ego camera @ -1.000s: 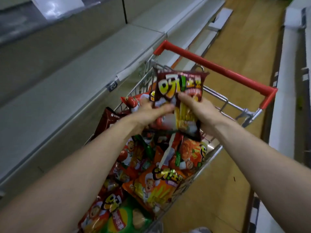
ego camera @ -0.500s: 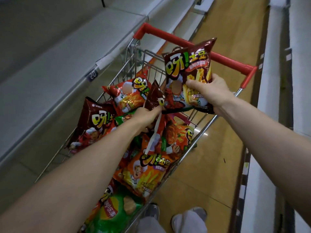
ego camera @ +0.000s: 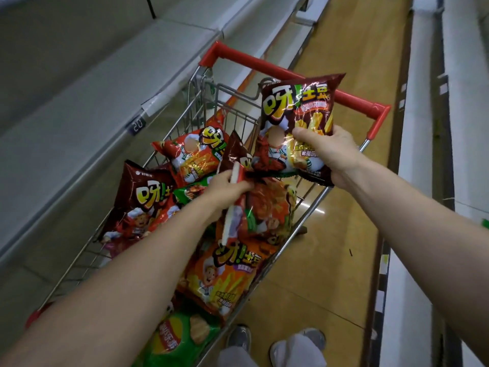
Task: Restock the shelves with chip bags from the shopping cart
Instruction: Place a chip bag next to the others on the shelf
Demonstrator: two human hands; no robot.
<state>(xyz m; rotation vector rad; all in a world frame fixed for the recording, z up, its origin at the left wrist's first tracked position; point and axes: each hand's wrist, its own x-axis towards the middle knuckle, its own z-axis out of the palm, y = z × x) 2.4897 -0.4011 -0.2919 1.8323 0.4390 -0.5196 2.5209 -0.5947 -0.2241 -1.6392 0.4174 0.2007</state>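
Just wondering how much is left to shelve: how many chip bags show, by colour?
Dark brown bags: 3 (one gripped in the right hand)
Red or orange bags: 3
Green bags: 2
Total: 8 in view; more may lie hidden underneath.

Glossy, crinkled plastic film with glare streaks on dark-red chip bag [ego camera: 299,123]. Bare metal wire, dull sheen, on shopping cart basket [ego camera: 232,120]. Smooth red plastic, semi-gloss, on cart handle [ego camera: 354,98]. Matt, smooth grey on shelf [ego camera: 79,107]. Polished, reflective wood-look finish on floor [ego camera: 344,168].
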